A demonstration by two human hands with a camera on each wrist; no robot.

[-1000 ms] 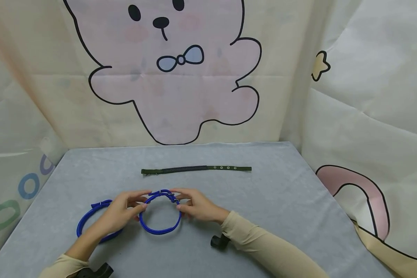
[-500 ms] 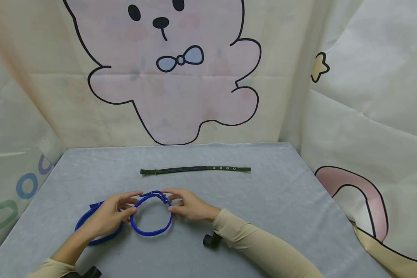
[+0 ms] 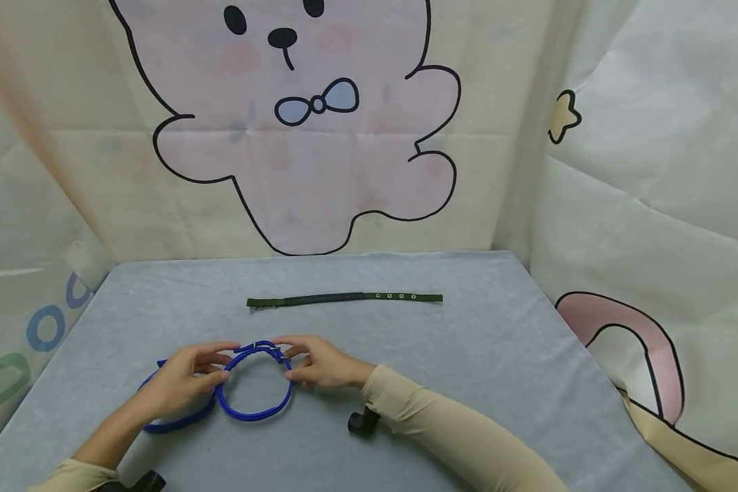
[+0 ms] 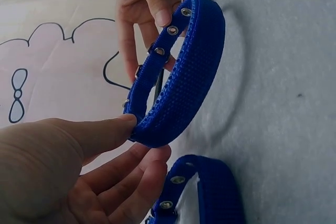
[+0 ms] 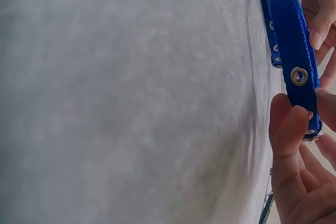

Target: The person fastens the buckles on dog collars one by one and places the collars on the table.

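**A:** Near the table's (image 3: pixel 467 355) front edge, left of its middle, what does the head view give?

**B:** A blue collar (image 3: pixel 255 383) buckled into a ring, held between both hands. A second blue collar (image 3: pixel 172 420) lies just beside it toward the left edge, partly under the left hand (image 3: pixel 181 383). A dark green strap (image 3: pixel 344 298) lies flat and straight toward the back edge, well apart. Nothing stands between the hands and the ring.

**A:** And the grip there?

**B:** The left hand pinches the ring's left side; the right hand (image 3: pixel 320 362) pinches it near the buckle.

**A:** The left wrist view?

**B:** Thumb and fingertips (image 4: pixel 152 156) clamp the ring's near end; the ring (image 4: pixel 184 72) is lifted off the cloth, with the other collar (image 4: pixel 210 192) below it. The right hand (image 4: pixel 144 9) pinches the far end by the eyelets.

**A:** The right wrist view?

**B:** The collar (image 5: pixel 294 51) shows edge-on with one metal eyelet, right fingers (image 5: pixel 286 129) curled against it, left fingertips (image 5: pixel 320 30) on its far side.
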